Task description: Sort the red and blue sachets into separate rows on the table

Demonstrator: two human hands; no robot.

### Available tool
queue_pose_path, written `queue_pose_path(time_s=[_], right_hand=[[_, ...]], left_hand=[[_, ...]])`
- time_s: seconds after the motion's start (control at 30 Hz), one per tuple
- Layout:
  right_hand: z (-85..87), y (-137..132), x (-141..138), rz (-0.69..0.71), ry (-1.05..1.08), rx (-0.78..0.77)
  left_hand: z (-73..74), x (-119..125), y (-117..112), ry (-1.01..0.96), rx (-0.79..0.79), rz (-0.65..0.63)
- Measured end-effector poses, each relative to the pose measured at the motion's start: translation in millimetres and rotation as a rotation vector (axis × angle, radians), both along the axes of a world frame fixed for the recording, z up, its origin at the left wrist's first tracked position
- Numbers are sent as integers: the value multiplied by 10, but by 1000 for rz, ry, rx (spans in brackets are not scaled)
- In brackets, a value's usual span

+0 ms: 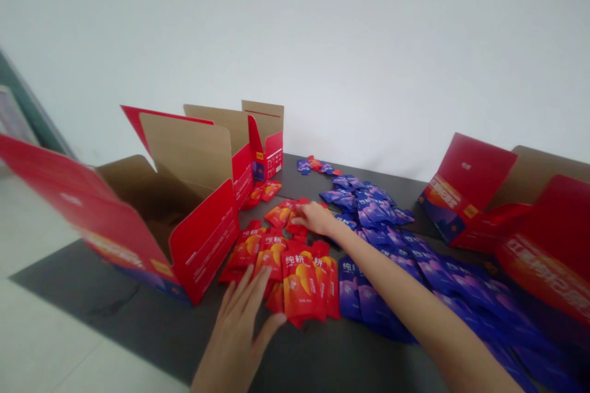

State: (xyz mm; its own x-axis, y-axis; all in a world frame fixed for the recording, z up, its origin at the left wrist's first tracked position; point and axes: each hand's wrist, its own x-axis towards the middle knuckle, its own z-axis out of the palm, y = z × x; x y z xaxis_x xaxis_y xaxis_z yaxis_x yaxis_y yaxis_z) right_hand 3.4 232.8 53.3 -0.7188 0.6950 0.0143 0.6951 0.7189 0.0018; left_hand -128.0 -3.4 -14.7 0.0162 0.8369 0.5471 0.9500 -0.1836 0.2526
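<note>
A pile of red pouches [281, 258] lies on the dark table [138, 313], with a longer spread of purple pouches [396, 245] to its right. My left hand [239, 325] lies flat and open at the near left edge of the red pile, fingers stretched onto the nearest red pouches. My right hand [313, 218] reaches across to the far end of the red pile, fingers curled onto a red pouch [295, 221] there. A large open red carton [184, 221] stands just left of the pile.
Two more open red cartons [262, 147] stand behind the near one. Another open red carton [465, 190] lies tipped at the right, with a red flap [548, 252] nearer. A white wall is behind and pale floor lies left of the table edge.
</note>
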Motion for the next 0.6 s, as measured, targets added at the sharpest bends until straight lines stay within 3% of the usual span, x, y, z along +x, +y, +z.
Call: queue_pose_path(time_s=[0.2,0.4,0.53,0.6], right_hand=[[30,-37,145,118,282,-20],[-69,16,140,152,148,-150],[-162,8,116,219,145,-116],[-170,-44,125,189,151,-69]], left_hand=[[-9,33,-1,35,-69,-46],[3,-71,57,-5,-62,-65],[35,-148,73,-13,-51,-21],[64,-181,90,17,-62,-44]])
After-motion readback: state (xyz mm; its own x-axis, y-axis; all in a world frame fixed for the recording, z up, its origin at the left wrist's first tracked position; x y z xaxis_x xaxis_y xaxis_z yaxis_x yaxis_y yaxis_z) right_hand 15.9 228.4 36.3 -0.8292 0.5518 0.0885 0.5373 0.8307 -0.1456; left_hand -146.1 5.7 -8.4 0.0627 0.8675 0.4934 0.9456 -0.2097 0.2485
